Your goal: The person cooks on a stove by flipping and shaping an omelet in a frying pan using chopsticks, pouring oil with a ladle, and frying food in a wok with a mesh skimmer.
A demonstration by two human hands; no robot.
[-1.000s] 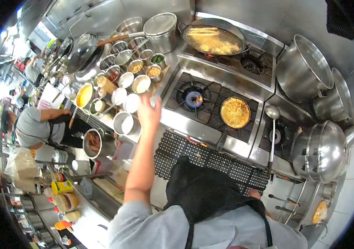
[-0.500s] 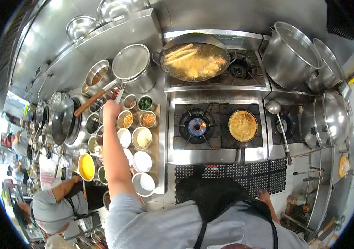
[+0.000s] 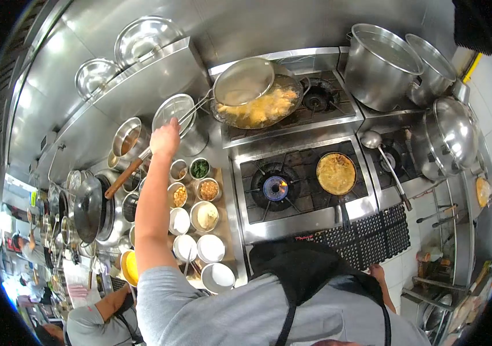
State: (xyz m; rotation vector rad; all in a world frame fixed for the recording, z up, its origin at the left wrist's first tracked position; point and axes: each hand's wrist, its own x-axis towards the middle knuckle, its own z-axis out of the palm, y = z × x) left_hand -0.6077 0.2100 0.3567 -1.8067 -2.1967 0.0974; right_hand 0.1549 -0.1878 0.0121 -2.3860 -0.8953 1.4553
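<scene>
My left hand (image 3: 166,138) is closed around the handle of a round mesh strainer (image 3: 244,82), with the arm stretched forward. The strainer's disc hangs over the left part of a wok (image 3: 254,122) of bubbling oil, where golden food (image 3: 269,106) fries. Low at the right, beside my apron, my right hand (image 3: 376,271) hangs down; its fingers are too small to make out. A small pan (image 3: 336,173) with a flat golden omelette sits on the front stove, right of a lit burner (image 3: 275,188).
Metal containers of ingredients (image 3: 208,189) stand on the left counter, beyond them a pot with a mesh lid (image 3: 191,135). A ladle (image 3: 391,164) lies on the right stove. Large pots (image 3: 379,75) stand at the back right. A co-worker (image 3: 99,320) is at the lower left.
My left hand has moved up and forward, now with the strainer, whose disc has come over the wok. The view has shifted and turned.
</scene>
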